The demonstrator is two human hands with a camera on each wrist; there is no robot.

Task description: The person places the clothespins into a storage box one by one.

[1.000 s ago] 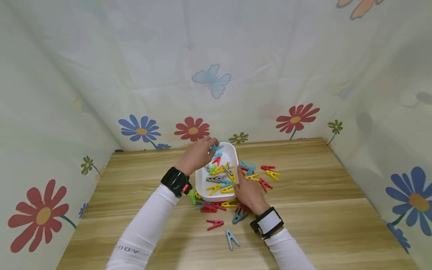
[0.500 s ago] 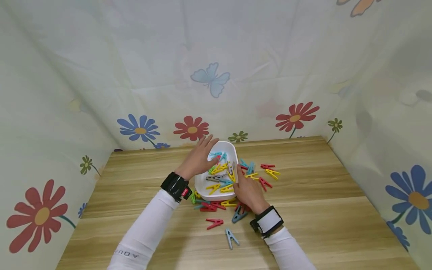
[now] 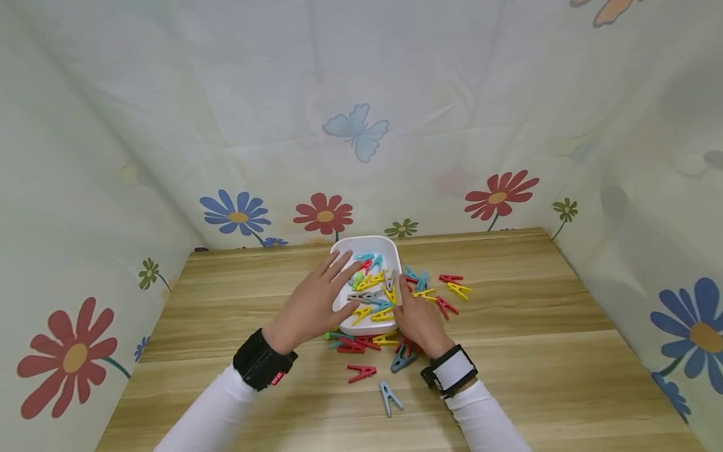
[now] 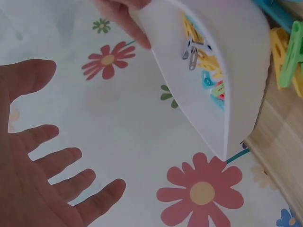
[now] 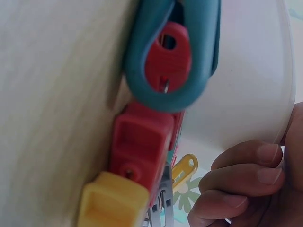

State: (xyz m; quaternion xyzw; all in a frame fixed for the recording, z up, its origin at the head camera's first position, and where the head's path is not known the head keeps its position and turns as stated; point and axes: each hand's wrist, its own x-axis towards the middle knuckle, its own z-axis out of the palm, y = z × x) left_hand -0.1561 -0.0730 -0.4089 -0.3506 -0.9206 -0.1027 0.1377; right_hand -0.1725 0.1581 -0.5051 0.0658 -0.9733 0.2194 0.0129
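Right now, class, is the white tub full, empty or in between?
In between: clothespins lie inside the white tub, but bare white shows at its far end.

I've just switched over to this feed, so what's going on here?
A person is working at a white plastic tub on a wooden table. Their right hand holds the tub's right rim; their left hand is at its left side, fingers spread, holding nothing. Mixed yellow, gray, blue, red and green clothespins lie inside. More lie outside, in front and to the right, including a light-blue clothespin nearest the person.
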